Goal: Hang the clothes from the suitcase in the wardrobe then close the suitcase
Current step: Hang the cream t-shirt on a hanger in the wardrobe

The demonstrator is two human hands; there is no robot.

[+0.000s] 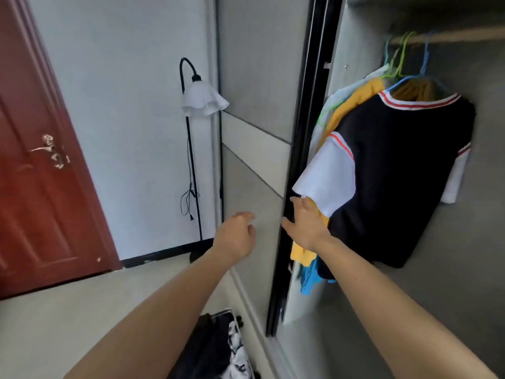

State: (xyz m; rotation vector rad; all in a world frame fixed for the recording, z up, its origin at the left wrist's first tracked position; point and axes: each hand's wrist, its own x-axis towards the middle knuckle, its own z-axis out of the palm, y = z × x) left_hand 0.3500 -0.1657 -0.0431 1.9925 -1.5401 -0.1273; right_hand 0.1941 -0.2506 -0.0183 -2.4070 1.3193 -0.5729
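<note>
1. My right hand [306,225] lies against the black edge [300,132] of the wardrobe's sliding door [254,77], fingers [299,203] spread; their tips are blurred.
2. My left hand [235,236] is in front of the door panel, fingers [247,216] loosely curled and holding nothing. I cannot tell if it touches the panel.
3. On the shadowed rail [464,35], a black shirt [396,173] with white sleeves hangs foremost, hiding most of a yellow garment [352,102] and a blue garment [308,283].
4. The suitcase [207,346] lies on the floor, cut off by the bottom edge, with black-and-white cloth [237,351] showing.
</note>
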